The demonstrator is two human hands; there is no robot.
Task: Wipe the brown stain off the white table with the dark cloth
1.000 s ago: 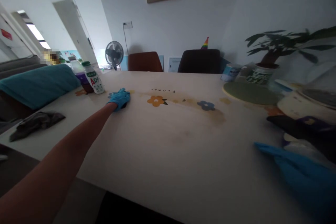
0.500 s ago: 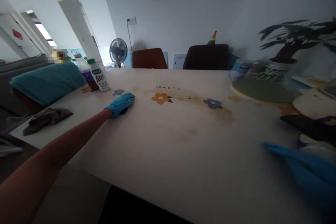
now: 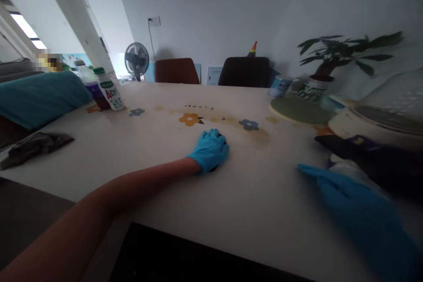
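Observation:
My left hand [image 3: 209, 150], in a blue glove, presses down on the white table [image 3: 158, 154] just below the printed orange flower. Its fingers are bent around a small dark thing [image 3: 216, 168], mostly hidden under the palm, whose kind I cannot make out. At the lower right, my right hand [image 3: 357, 211], also in a blue glove, is stretched out with its fingers straight and close together, partly blurred. Just beyond it lie a white and purple object [image 3: 346, 165] and a black item [image 3: 373, 156]; no grip on either shows.
A brownish smear [image 3: 259, 135] crosses the printed flowers. Two bottles, one a white bottle [image 3: 111, 94], stand at the far left near a crumpled grey cloth [image 3: 39, 145]. At right are a green round mat [image 3: 294, 112], a potted plant [image 3: 312, 88] and a covered container [image 3: 350, 125].
My left hand has swept right across the table, from beside the bottles to near the middle, still over the dark thing. The view has turned right; my right hand shows more fully.

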